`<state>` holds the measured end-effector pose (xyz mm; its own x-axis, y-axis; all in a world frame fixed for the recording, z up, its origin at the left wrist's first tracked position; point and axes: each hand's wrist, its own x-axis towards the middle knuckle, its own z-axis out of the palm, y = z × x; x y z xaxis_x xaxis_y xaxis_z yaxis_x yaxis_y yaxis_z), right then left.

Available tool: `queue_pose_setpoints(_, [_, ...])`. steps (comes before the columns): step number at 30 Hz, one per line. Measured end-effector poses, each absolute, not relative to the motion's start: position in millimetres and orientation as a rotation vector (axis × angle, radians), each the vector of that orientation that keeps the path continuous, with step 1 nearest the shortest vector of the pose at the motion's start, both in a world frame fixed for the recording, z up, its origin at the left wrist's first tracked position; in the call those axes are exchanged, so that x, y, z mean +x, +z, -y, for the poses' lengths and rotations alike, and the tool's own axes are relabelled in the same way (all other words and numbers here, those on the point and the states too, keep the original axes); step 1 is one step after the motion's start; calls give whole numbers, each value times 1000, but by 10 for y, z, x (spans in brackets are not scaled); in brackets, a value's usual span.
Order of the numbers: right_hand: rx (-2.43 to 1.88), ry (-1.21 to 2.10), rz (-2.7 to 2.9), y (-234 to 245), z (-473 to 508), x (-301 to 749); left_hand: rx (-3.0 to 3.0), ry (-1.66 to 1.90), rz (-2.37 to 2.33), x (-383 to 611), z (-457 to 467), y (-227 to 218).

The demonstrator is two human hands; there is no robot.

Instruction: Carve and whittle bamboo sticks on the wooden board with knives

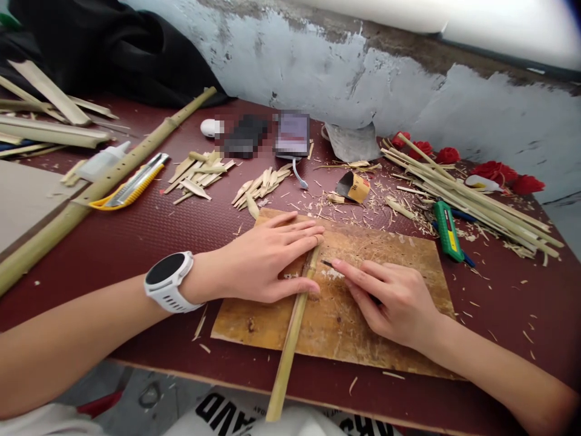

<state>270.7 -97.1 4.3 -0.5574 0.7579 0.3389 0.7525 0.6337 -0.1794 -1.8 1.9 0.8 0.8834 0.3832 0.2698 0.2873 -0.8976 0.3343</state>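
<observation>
Bamboo (pixel 290 339) partly under left hand (pixel 267 260), tool (pixel 326 263) mostly hidden in right hand (pixel 394 297)

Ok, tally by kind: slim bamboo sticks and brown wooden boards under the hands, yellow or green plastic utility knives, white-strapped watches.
Slim bamboo stick: 1
Brown wooden board: 1
Yellow plastic utility knife and green plastic utility knife: 2
White-strapped watch: 1
Total: 5

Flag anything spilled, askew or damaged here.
Shavings lie scattered across the dark red table, densest near the green cutter, looking like uncollected litter. The wall behind looks damaged: its pale coating is patchy, with rough brownish material exposed above. The wooden board bears whitish scuffs.
</observation>
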Motion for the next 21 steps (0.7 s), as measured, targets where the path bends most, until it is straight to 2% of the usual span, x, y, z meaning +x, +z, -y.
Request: queue_pose_setpoints(21, [-1044, 101, 2619, 123, 906, 2792, 2731, 482, -374, 21, 69, -28])
